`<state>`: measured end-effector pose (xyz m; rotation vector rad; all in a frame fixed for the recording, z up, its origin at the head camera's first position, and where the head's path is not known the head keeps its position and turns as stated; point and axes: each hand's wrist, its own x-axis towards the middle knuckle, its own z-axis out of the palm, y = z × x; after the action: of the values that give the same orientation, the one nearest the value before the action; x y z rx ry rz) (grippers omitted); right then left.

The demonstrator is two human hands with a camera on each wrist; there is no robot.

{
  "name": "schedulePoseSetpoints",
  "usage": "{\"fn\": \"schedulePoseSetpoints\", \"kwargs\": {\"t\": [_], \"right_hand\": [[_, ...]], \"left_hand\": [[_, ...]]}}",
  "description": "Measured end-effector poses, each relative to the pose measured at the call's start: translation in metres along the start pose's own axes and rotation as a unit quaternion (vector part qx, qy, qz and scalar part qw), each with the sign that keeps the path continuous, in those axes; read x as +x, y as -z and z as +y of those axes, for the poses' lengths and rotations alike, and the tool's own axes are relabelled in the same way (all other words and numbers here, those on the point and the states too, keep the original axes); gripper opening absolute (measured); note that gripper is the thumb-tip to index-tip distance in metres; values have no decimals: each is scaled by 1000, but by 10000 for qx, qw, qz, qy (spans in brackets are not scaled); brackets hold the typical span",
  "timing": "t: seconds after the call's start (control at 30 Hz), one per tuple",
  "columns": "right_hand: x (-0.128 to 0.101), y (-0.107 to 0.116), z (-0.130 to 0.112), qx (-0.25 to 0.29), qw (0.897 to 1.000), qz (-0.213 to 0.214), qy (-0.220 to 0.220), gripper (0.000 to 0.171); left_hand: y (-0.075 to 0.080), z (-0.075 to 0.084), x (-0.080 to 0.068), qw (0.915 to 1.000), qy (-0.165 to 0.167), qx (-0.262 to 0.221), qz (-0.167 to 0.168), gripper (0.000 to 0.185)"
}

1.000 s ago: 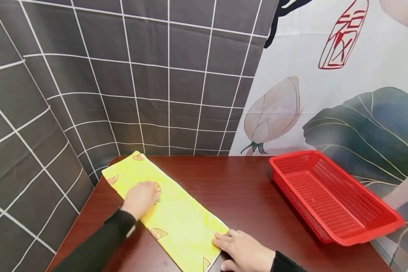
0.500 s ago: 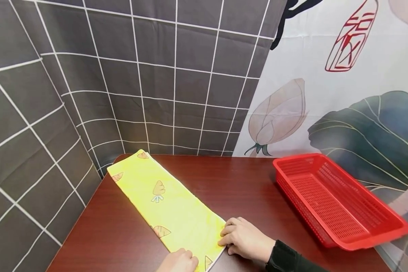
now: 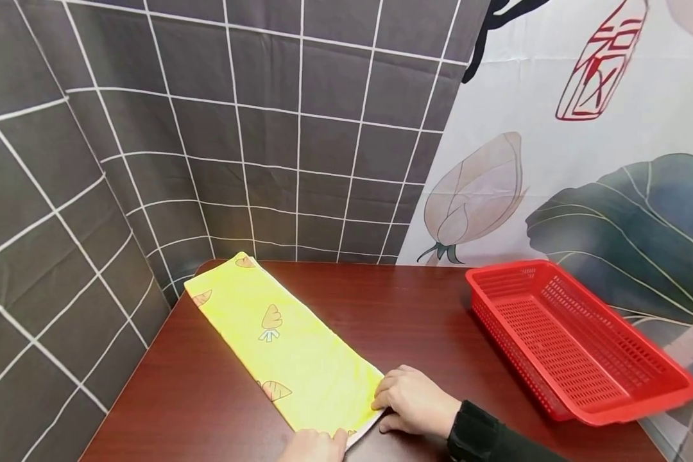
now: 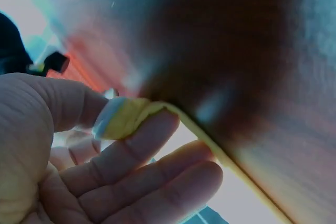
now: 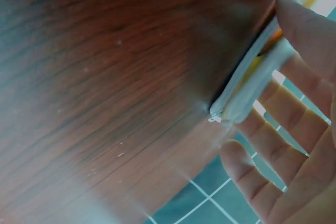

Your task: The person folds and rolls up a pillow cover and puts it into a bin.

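A yellow cloth [image 3: 289,346] with carrot prints lies folded in a long strip, running diagonally across the dark wooden table [image 3: 404,314]. My left hand [image 3: 323,441] is at the strip's near end, at the bottom of the head view. In the left wrist view its thumb and fingers pinch the cloth's corner [image 4: 123,116]. My right hand [image 3: 384,401] is at the near right corner. In the right wrist view the folded cloth edge [image 5: 252,90] sits between the thumb [image 5: 302,22] and the fingers below it.
A red perforated plastic basket [image 3: 572,340] stands at the table's right side, its far end overhanging the edge. Grey grid-patterned curtains [image 3: 237,141] hang behind and to the left. A lotus-printed sheet [image 3: 554,160] hangs at the back right.
My left hand left the middle of the cloth, came back to the near end and took hold of its corner. My right hand stayed at the near right corner.
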<state>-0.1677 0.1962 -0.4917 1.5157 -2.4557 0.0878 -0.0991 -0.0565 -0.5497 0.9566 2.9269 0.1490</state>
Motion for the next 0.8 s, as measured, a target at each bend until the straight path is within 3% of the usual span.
{"fn": "schedulePoseSetpoints", "kwargs": {"t": [0.1, 0.17, 0.37, 0.47, 0.57, 0.67, 0.8], "right_hand": [[3, -3, -3, -304, 9995, 50, 66, 32], [6, -5, -5, -527, 9986, 72, 64, 32], [10, -16, -9, -1392, 9888, 527, 71, 26], [11, -20, -10, -1808, 9804, 770, 129, 24], [12, -23, -11, -1960, 9769, 845, 44, 23], [13, -26, -10, -1906, 9782, 810, -160, 25], [15, -28, -9, -1870, 9788, 755, -352, 31]], "left_hand": [[14, -2, -2, 9988, 393, -283, -10, 30], [16, -7, -3, 9978, 464, -392, 274, 27], [-14, -25, 1, 9909, 545, -648, 1050, 22], [-21, -26, 1, 9905, 514, -549, 1151, 25], [-14, -19, -1, 9935, 502, -283, 977, 32], [-7, -9, -1, 9966, 555, -33, 602, 43], [-24, -6, 6, 9965, 794, 51, 244, 49]]}}
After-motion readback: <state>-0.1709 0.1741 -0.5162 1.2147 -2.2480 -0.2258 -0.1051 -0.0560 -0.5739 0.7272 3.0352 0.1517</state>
